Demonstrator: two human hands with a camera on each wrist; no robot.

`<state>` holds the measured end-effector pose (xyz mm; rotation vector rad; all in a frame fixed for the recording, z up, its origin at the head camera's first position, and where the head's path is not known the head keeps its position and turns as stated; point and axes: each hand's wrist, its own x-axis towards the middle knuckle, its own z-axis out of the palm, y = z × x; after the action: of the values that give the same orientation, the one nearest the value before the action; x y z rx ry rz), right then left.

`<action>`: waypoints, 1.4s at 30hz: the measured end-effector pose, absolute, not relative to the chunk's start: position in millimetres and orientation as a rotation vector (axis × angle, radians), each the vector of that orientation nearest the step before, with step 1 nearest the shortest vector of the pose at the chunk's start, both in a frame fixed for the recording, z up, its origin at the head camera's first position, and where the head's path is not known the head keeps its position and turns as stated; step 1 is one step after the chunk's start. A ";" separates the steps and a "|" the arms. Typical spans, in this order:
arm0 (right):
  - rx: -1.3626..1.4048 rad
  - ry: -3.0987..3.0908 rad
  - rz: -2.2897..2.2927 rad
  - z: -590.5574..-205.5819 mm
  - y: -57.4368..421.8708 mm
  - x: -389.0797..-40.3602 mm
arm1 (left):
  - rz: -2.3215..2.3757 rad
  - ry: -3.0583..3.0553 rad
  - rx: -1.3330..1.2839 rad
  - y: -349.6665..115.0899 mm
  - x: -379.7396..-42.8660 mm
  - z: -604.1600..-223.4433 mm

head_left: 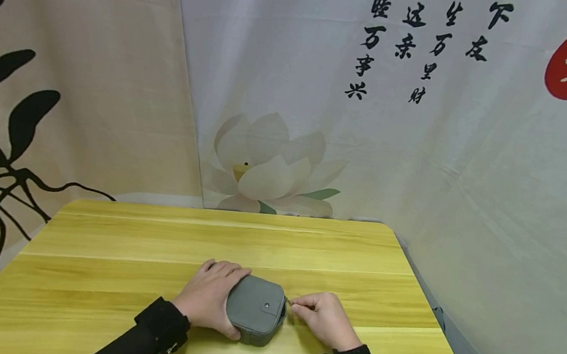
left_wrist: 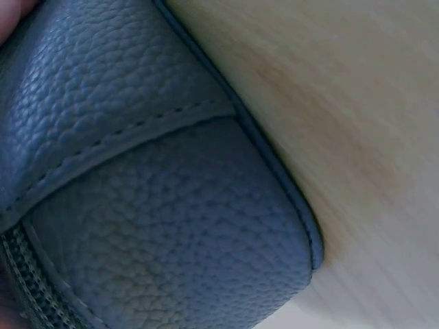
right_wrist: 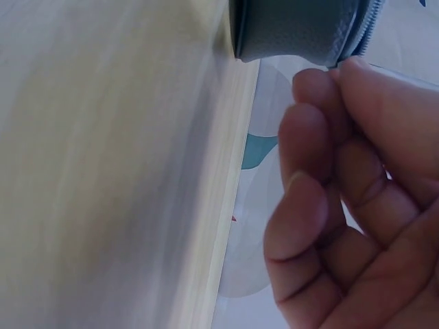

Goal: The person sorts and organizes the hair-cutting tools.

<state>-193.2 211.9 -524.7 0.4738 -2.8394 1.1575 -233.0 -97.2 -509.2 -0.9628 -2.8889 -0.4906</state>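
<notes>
A small grey-green zippered case of pebbled leather, with a round snap on top, rests on the wooden table. My left hand grips its left side, the thumb along the near side and the fingers over the far edge. At the case's right end my right hand pinches the zipper pull between thumb and index finger. In the left wrist view, stitched leather and part of the zipper fill much of the picture. The right wrist view shows the zipper teeth just above my pinching fingertips, which mostly hide the pull.
The yellow wood-grain table extends around the case on all sides. Behind it hangs a pale cloth backdrop with a printed lotus and dark writing. A second cloth with black leaves hangs at the left.
</notes>
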 end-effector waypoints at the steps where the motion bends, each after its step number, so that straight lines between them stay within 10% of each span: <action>1: 0.476 -2.837 1.153 -524.6 211.6 -193.2 | -0.494 -2.892 -0.957 -97.0 -233.0 -509.2; 42: 0.599 -2.782 1.162 -522.9 206.2 -190.7 | -0.552 -2.896 -0.669 -86.8 -223.1 -510.5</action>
<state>-190.7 206.2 -522.9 0.5989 -2.7819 1.1618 -223.1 -86.8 -510.5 -0.6694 -2.8963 -0.5515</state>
